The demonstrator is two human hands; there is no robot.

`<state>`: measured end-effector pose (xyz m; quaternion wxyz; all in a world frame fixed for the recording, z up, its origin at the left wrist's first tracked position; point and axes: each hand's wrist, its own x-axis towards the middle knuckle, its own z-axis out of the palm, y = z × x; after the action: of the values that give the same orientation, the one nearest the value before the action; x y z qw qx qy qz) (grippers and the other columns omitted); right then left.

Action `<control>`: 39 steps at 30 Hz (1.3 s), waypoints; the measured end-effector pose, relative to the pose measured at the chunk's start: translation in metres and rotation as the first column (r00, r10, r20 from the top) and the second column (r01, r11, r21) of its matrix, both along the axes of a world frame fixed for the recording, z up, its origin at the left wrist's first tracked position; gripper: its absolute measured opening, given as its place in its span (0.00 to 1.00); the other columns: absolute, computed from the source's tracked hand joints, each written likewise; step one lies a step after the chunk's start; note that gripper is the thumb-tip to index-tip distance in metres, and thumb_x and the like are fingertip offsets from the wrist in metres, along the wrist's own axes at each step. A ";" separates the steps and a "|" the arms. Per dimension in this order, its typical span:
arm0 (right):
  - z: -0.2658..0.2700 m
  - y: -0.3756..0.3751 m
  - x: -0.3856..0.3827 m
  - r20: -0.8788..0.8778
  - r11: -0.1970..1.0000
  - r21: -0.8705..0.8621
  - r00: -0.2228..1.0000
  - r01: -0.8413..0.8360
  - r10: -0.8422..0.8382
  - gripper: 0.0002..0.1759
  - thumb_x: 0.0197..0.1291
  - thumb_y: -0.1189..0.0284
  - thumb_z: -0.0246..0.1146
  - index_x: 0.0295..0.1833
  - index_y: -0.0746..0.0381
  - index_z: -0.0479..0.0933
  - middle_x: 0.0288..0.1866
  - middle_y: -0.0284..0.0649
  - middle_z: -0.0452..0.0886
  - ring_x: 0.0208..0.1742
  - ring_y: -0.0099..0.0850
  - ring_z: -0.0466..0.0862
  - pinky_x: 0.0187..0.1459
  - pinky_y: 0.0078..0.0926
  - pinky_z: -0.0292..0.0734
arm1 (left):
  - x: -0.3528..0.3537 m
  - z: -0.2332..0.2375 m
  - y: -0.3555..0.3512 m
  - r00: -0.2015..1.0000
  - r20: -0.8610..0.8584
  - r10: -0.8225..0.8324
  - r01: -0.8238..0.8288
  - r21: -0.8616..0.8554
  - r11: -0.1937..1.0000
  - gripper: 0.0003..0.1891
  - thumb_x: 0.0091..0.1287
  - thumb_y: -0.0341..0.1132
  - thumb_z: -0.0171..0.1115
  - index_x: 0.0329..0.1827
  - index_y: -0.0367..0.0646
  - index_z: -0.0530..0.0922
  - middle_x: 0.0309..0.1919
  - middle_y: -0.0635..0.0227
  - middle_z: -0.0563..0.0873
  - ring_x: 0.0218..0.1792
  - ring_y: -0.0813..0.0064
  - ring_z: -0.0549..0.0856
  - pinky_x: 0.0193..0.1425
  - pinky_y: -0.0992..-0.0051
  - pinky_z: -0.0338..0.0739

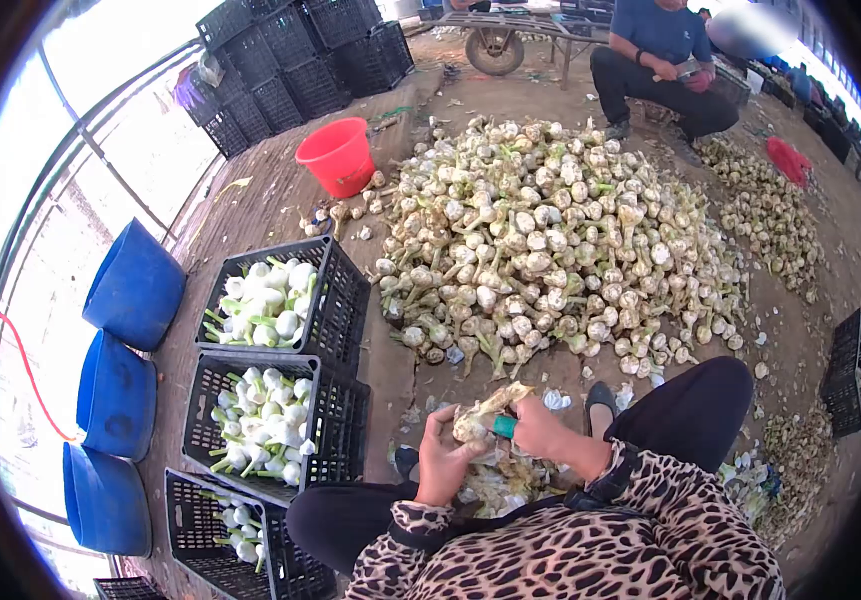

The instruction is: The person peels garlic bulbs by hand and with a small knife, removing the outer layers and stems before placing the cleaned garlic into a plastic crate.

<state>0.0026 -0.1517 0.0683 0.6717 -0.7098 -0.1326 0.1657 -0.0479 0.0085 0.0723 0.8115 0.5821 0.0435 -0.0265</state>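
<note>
In front of my lap, my left hand (440, 458) has its fingers closed round an unpeeled garlic bulb (470, 427) with brownish skin. My right hand (542, 428) is pinched at the dry stalk end of the same bulb, and a green wrap (504, 427) shows on one of its digits. Loose peelings (500, 488) lie on the ground just below both hands. Beyond them spreads a large heap of untrimmed garlic (550, 250), dirty and with stalks on.
At my left stand black crates of cleaned white garlic, a back crate (350, 300), a middle crate (343, 420) and a front crate (190, 520). Blue tubs (115, 390) line the wall. A red bucket (338, 165) sits behind. Another person (660, 70) sits beyond the heap.
</note>
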 end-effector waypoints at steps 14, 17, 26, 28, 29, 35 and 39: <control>0.027 -0.002 0.008 0.100 0.999 -0.033 0.994 -0.040 0.043 0.13 0.60 0.76 0.61 0.50 0.68 0.76 0.35 0.41 0.80 0.36 0.28 0.76 0.44 0.27 0.72 | 0.004 -0.021 0.016 0.914 -0.298 -0.274 0.100 -0.489 0.866 0.26 0.75 0.52 0.38 0.59 0.37 0.69 0.49 0.57 0.80 0.49 0.62 0.81 0.49 0.66 0.77; 0.018 0.000 0.006 0.055 1.000 -0.016 0.998 0.014 -0.013 0.12 0.59 0.77 0.61 0.48 0.68 0.76 0.36 0.41 0.79 0.36 0.30 0.77 0.43 0.28 0.72 | 0.007 -0.032 0.019 0.877 -0.313 -0.364 0.130 -0.574 0.808 0.28 0.74 0.53 0.36 0.60 0.38 0.68 0.49 0.57 0.80 0.48 0.62 0.82 0.48 0.66 0.77; -0.002 -0.004 0.008 0.089 0.994 -0.089 0.994 0.066 -0.058 0.07 0.59 0.79 0.61 0.44 0.66 0.76 0.35 0.32 0.77 0.35 0.20 0.73 0.38 0.21 0.69 | 0.009 -0.001 -0.004 0.954 -0.283 -0.103 -0.008 -0.366 0.931 0.26 0.69 0.43 0.57 0.63 0.35 0.65 0.55 0.60 0.77 0.50 0.70 0.81 0.51 0.72 0.79; -0.005 -0.008 0.012 -0.114 0.994 0.107 0.993 0.003 0.009 0.07 0.59 0.79 0.61 0.43 0.64 0.76 0.35 0.30 0.77 0.34 0.19 0.74 0.37 0.20 0.69 | 0.008 -0.013 0.002 0.944 -0.276 -0.181 0.038 -0.456 0.889 0.27 0.69 0.44 0.57 0.64 0.35 0.65 0.55 0.60 0.77 0.49 0.69 0.81 0.51 0.72 0.79; -0.004 -0.010 0.013 -0.206 0.970 0.241 0.976 -0.017 0.068 0.07 0.59 0.79 0.61 0.43 0.63 0.76 0.34 0.29 0.77 0.34 0.18 0.74 0.37 0.19 0.69 | 0.007 -0.018 0.004 0.937 -0.270 -0.221 0.060 -0.499 0.865 0.27 0.68 0.45 0.57 0.64 0.35 0.65 0.55 0.60 0.77 0.49 0.69 0.81 0.51 0.72 0.79; 0.006 -0.013 0.019 -0.593 0.771 0.543 0.802 0.334 0.071 0.10 0.60 0.81 0.59 0.47 0.63 0.74 0.34 0.33 0.77 0.29 0.20 0.75 0.31 0.17 0.73 | 0.008 0.003 -0.004 0.957 -0.216 -0.192 0.043 -0.551 0.833 0.27 0.63 0.43 0.63 0.61 0.39 0.68 0.53 0.57 0.79 0.49 0.64 0.82 0.50 0.69 0.79; -0.012 -0.031 0.038 -0.684 0.653 0.541 0.729 0.530 -0.026 0.14 0.60 0.81 0.57 0.53 0.66 0.71 0.40 0.38 0.78 0.32 0.22 0.78 0.28 0.16 0.76 | 0.006 -0.013 0.006 0.957 -0.115 -0.267 0.140 -0.622 0.770 0.25 0.61 0.38 0.65 0.61 0.45 0.70 0.56 0.53 0.78 0.51 0.57 0.81 0.49 0.66 0.79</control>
<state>0.0403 -0.1823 0.0567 0.9119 -0.3113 0.1618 0.2132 -0.0419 0.0143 0.0591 0.9389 0.2862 0.0492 -0.1848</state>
